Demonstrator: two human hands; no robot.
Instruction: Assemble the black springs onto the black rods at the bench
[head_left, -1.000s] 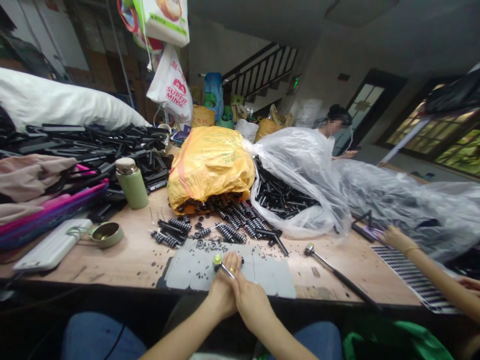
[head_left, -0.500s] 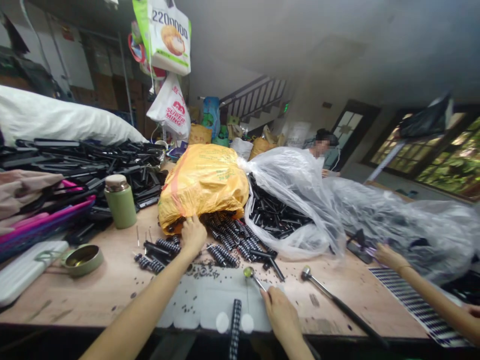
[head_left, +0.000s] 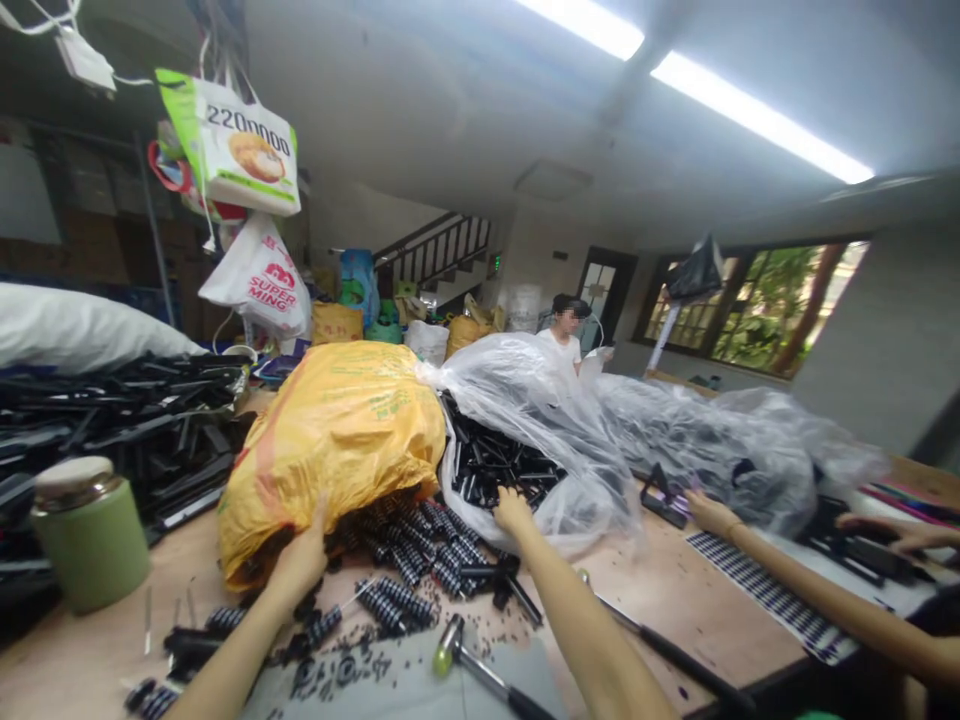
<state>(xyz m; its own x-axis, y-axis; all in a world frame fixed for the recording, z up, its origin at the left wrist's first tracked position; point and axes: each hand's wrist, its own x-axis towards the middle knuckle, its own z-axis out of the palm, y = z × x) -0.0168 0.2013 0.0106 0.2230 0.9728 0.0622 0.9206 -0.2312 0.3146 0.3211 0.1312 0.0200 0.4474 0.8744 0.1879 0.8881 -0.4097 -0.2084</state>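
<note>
My left hand point(head_left: 301, 556) is closed on the lower front edge of a yellow woven bag point(head_left: 352, 410). Black cylinders with pale ribbed patterns point(head_left: 409, 545) spill from under the bag. Farther right, my right hand point(head_left: 513, 508) reaches to the mouth of a clear plastic bag point(head_left: 525, 360), its fingers apart and over the black plastic pieces point(head_left: 499, 455) inside. Nothing shows in its grasp. A hammer point(head_left: 451, 640) with a yellow-green face lies on the grey mat point(head_left: 390, 680), between my forearms.
A green flask point(head_left: 90, 535) stands left, before a heap of long black parts point(head_left: 112, 410). Another long-handled hammer point(head_left: 660, 645) lies right. Beyond it, a co-worker's hand point(head_left: 711, 512) and a patterned sheet point(head_left: 765, 590) occupy the table. Another person point(head_left: 566, 335) is behind the bags.
My right hand has left the hammer's handle and moved forward to the clear bag. My left hand stays at the yellow bag. The view has tilted up and turned right.
</note>
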